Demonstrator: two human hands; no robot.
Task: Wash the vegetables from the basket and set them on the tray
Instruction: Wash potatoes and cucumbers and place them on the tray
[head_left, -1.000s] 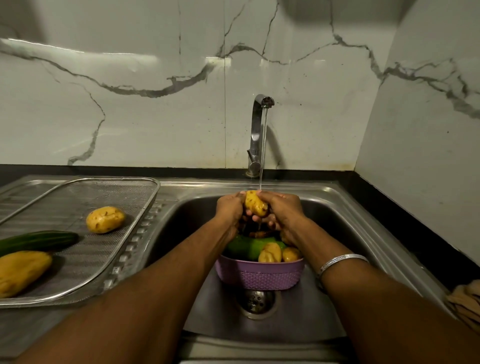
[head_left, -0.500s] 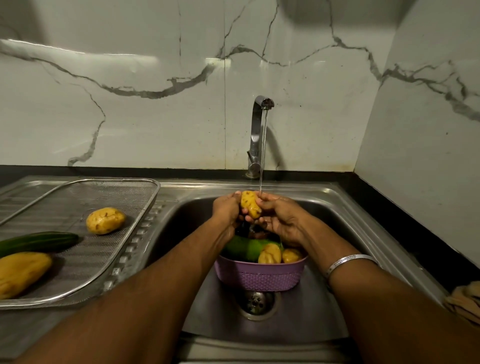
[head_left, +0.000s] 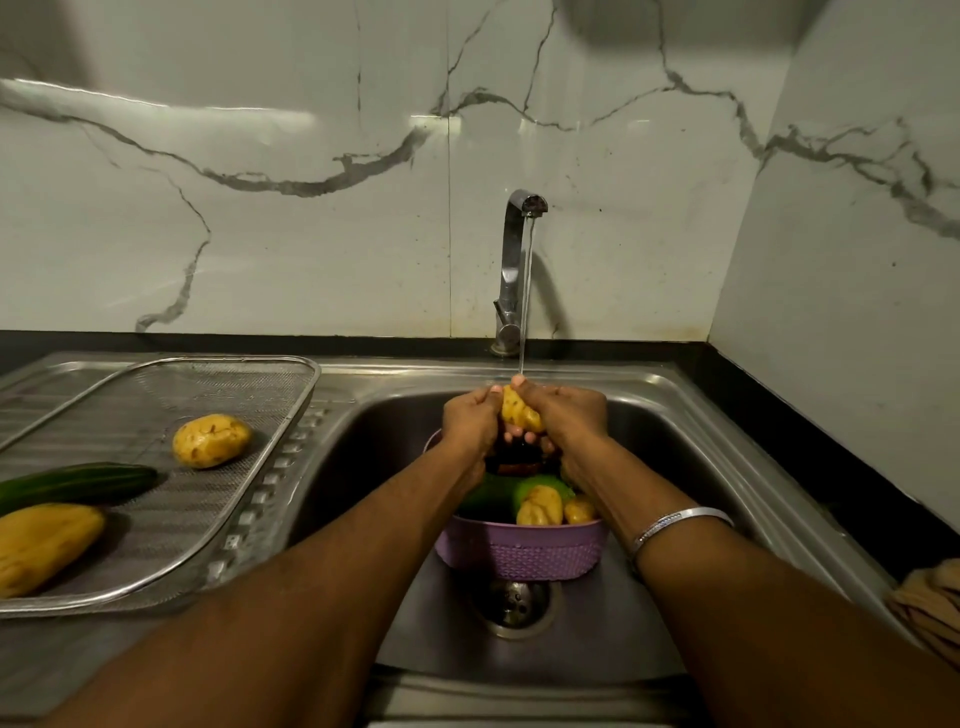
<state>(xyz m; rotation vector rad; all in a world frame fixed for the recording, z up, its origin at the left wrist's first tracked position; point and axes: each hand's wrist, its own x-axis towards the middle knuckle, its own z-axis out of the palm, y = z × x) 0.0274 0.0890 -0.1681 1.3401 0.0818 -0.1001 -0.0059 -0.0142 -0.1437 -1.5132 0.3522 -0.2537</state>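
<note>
A: Small yellow speckled potato (head_left: 521, 413): position? Change?
B: Under the chrome tap (head_left: 519, 260) stream, above the purple plastic basket (head_left: 522, 553). Left hand (head_left: 470, 423) and right hand (head_left: 571, 415) both clamped it; the right closed over again. Rinsing continued; mesh steel tray (head_left: 156, 374) transfer pending.

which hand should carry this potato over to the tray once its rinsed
Probably the left hand. The mesh tray sits on the person's left, so the potato moves without crossing arms; the right hand stays above the basket.
</note>
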